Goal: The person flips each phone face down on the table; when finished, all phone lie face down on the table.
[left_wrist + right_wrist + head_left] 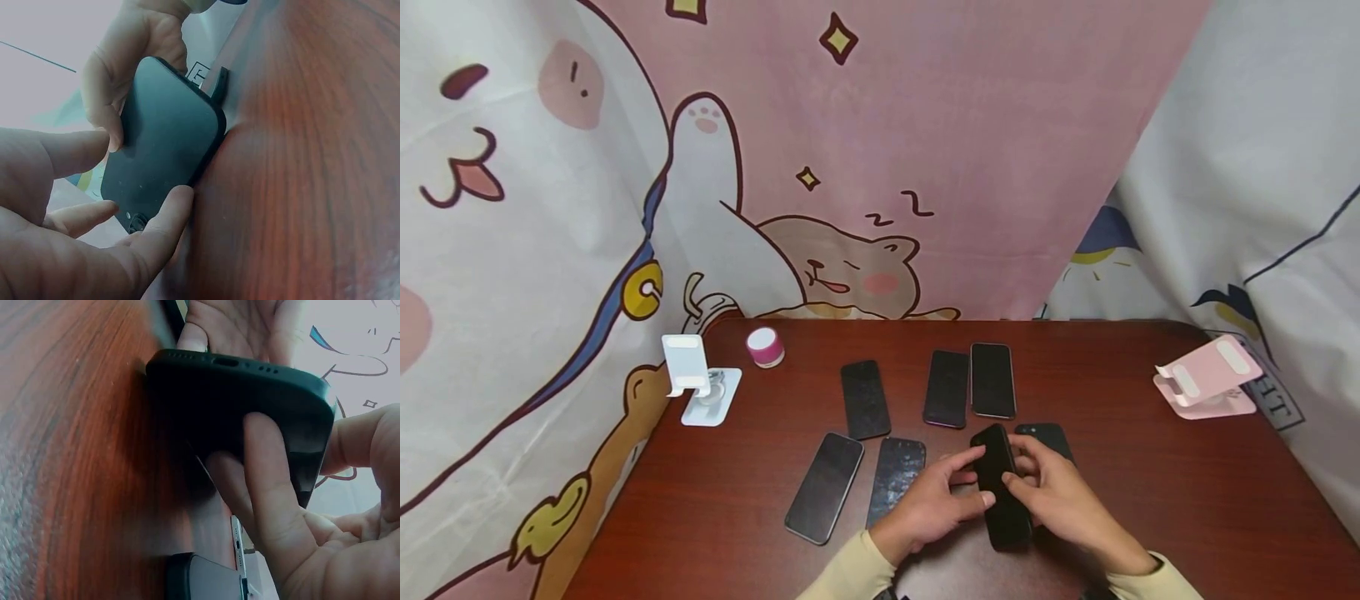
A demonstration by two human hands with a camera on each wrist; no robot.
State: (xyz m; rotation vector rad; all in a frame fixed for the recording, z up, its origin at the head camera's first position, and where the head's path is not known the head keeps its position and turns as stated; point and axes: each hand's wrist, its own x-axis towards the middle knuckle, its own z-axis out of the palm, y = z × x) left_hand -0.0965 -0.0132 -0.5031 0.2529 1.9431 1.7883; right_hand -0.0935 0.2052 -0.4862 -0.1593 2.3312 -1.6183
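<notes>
A black smartphone (1004, 508) stands tilted above the table between my two hands. My right hand (1063, 493) grips it along its right side, thumb on the front and fingers behind. In the right wrist view, the charging port edge of the phone (237, 387) faces the camera, with right-hand fingers (269, 469) across it. My left hand (934, 502) holds the phone's left side, thumb near the front edge. The left wrist view shows the phone's dark back (165, 134), with a left fingertip (181, 197) against it near the camera lens.
Several other phones lie on the brown table, including a cracked-looking one (897, 475) beside my left hand and a dark one (1047, 437) behind my right. A white phone stand (707, 383) is left, a pink stand (1210, 379) right. A pink-and-white jar (765, 348) stands back left.
</notes>
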